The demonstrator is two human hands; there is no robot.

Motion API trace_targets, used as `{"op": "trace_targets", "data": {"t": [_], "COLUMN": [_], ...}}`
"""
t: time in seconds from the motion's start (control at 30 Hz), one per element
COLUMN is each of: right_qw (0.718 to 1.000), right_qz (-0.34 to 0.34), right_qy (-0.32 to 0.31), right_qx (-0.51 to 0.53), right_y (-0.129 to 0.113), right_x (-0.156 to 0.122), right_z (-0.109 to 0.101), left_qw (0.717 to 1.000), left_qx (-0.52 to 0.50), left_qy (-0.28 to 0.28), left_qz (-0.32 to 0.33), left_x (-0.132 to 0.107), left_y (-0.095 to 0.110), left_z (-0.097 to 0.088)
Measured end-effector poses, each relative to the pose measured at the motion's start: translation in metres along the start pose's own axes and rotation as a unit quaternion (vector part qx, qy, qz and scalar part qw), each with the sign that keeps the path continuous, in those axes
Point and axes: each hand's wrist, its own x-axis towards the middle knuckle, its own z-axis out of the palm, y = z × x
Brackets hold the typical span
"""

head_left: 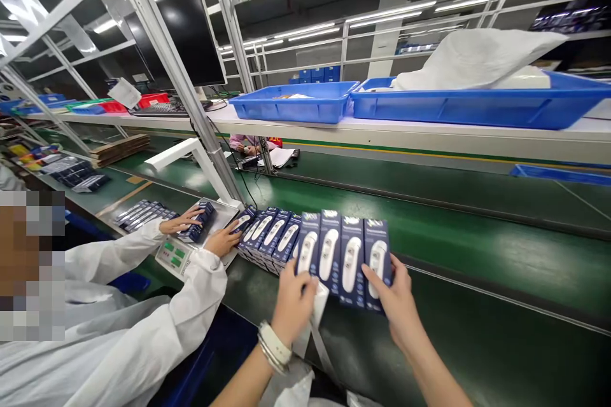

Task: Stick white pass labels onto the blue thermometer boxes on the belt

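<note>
Several dark blue product boxes (pixel 352 261), each printed with a white handheld device, stand side by side in a tight row between my hands. My left hand (pixel 293 302) grips the left end of this row, thumb bent in front. At the opposite end, my right hand (pixel 398 292) presses its thumb on the front of the last box, with its fingers around the side. A second row of similar boxes (pixel 270 232) stands just left of my group. Something white (pixel 319 305), perhaps paper, shows below my left hand.
On my left, a co-worker in white sleeves (pixel 195 286) has both hands on boxes at a scale (pixel 174 257). The green conveyor belt (pixel 477 222) runs along the bench. Blue trays (pixel 291 105) line the shelf above, beside a monitor (pixel 184 38) and metal posts.
</note>
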Motion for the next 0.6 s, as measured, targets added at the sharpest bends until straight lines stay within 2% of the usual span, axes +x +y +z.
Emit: {"op": "trace_targets", "data": {"t": [0.07,0.13,0.23,0.33,0.43,0.53,0.6], "right_qw": [0.999,0.998,0.997,0.996,0.993,0.992,0.992], "right_qz": [-0.017,-0.023,-0.019,-0.012,-0.013,-0.019,-0.011], "right_qy": [-0.025,-0.048,-0.072,-0.089,-0.106,-0.115,-0.125], "right_qx": [0.034,0.038,0.014,-0.025,-0.054,-0.045,-0.028], "right_y": [-0.027,-0.042,-0.044,-0.025,-0.001,0.017,0.024], "right_x": [0.001,0.004,0.008,0.008,0.003,-0.003,-0.004], "right_z": [0.035,0.072,0.122,0.156,0.172,0.179,0.179], "left_qw": [0.997,0.993,0.991,0.995,0.994,0.99,0.985], "left_qx": [0.01,0.014,0.009,-0.015,-0.048,-0.095,-0.13], "left_qy": [0.063,0.108,0.129,0.099,0.069,0.057,0.066], "left_qz": [0.031,0.041,0.023,-0.017,-0.063,-0.087,-0.091], "left_x": [0.02,0.041,0.074,0.1,0.113,0.115,0.112], "left_y": [0.0,-0.009,-0.038,-0.079,-0.115,-0.133,-0.134], "left_z": [-0.04,-0.073,-0.104,-0.109,-0.1,-0.094,-0.098]}}
